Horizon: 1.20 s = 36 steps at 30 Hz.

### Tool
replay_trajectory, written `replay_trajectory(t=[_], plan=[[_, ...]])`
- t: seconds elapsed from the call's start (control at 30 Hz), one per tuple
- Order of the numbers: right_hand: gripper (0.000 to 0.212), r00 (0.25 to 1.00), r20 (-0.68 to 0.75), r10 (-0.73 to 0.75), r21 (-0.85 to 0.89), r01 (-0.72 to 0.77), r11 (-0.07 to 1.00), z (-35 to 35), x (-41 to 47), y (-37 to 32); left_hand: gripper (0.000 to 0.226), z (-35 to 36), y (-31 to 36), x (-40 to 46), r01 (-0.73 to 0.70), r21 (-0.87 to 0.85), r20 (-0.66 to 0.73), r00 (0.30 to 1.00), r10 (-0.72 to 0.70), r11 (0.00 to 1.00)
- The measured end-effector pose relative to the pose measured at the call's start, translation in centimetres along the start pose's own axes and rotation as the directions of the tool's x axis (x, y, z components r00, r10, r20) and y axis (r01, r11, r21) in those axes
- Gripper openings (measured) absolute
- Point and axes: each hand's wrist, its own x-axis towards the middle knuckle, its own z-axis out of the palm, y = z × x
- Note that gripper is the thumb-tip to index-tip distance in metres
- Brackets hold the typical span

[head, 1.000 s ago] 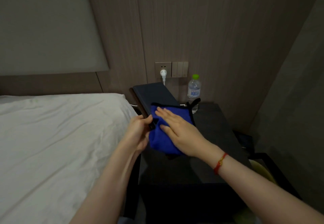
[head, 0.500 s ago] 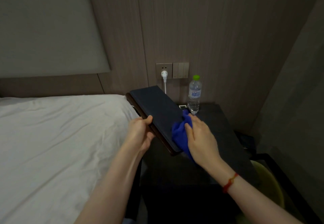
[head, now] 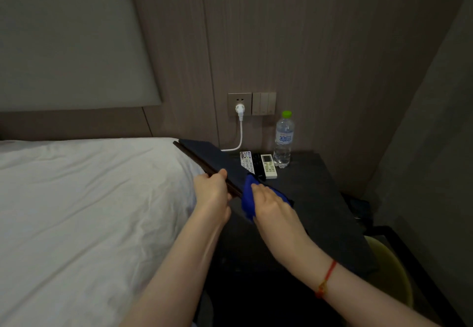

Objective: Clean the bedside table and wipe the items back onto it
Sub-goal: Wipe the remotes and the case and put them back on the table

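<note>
Left hand (head: 213, 191) clamps the near left edge of the folder (head: 217, 161); its long axis runs away from the hand toward the wall, near end raised off the counter (head: 327, 214). Right hand (head: 271, 205) curls around the cloth (head: 249, 198), pressed to the folder's near right edge. Beyond it lie remotes (head: 258, 164) and a bottle (head: 283, 142); open counter right of it, bed (head: 89, 211) left of the left hand.
</note>
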Motion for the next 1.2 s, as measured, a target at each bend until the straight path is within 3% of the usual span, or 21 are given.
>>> replay_trajectory(t=[0.1,0.17,0.23,0.33,0.37,0.43,0.53,0.6,0.67,0.73,0.8,0.83,0.97,1.1,1.2], plan=[[0.038,0.992,-0.069,0.109,0.323,-0.081,0.943,-0.8,1.1,1.4,0.044,-0.1,0.3,0.6,0.014,0.033,0.13,0.991,-0.018,0.999],[0.015,0.963,-0.061,0.264,0.59,-0.178,0.787,-0.8,2.2,2.7,0.05,-0.6,0.1,1.3,-0.02,0.093,0.118,0.993,0.009,0.995],[0.005,0.913,0.048,0.405,0.785,-0.286,0.55,-0.3,3.2,3.8,0.044,-1.5,-0.5,1.7,0.001,0.152,0.075,0.997,-0.013,0.988],[0.008,0.809,0.324,0.491,0.923,-0.385,0.026,0.5,3.7,4.4,0.043,-2.7,-2.4,2.0,0.166,0.194,0.139,0.971,-0.194,0.967],[0.012,0.785,0.393,0.479,0.912,-0.401,-0.092,0.8,3.7,4.4,0.046,-2.9,-2.9,2.2,0.218,0.213,0.163,0.953,-0.254,0.952],[0.015,0.763,0.466,0.449,0.884,-0.42,-0.204,1.2,3.7,4.2,0.053,-3.0,-3.6,3.0,0.293,0.176,0.212,0.921,-0.327,0.94],[0.023,0.761,0.497,0.416,0.868,-0.433,-0.245,2.1,4.0,4.2,0.047,-2.9,-3.7,3.6,0.306,0.086,0.239,0.918,-0.318,0.948],[0.025,0.758,0.515,0.402,0.857,-0.473,-0.205,2.7,4.3,4.1,0.042,-3.1,-3.7,4.0,0.284,0.09,0.226,0.928,-0.297,0.955],[0.026,0.756,0.486,0.438,0.849,-0.527,-0.032,3.3,4.8,4.1,0.036,-3.3,-3.8,4.7,0.278,0.109,0.207,0.933,-0.296,0.954],[0.021,0.773,0.392,0.499,0.811,-0.546,0.21,3.7,5.4,4.3,0.023,-3.6,-4.0,5.4,0.279,0.127,0.186,0.936,-0.3,0.952],[0.016,0.806,0.282,0.521,0.788,-0.504,0.353,3.6,6.0,4.8,0.016,-4.2,-4.1,6.7,0.281,0.139,0.157,0.941,-0.301,0.95],[0.016,0.811,0.253,0.528,0.798,-0.484,0.36,3.3,6.5,5.1,0.015,-4.6,-4.1,7.5,0.283,0.151,0.147,0.941,-0.305,0.947],[0.015,0.785,0.229,0.576,0.879,-0.421,0.224,2.3,8.8,6.8,0.012,-5.2,-3.9,10.3,0.316,0.174,0.121,0.933,-0.339,0.932],[0.022,0.792,0.161,0.589,0.923,-0.332,0.195,1.6,11.0,8.6,0.035,-4.5,-4.5,13.7,0.308,0.219,0.099,0.937,-0.335,0.926],[0.02,0.8,0.147,0.581,0.944,-0.288,0.158,1.7,12.1,9.7,0.04,-3.7,-5.5,17.2,0.303,0.253,0.075,0.941,-0.331,0.919]])
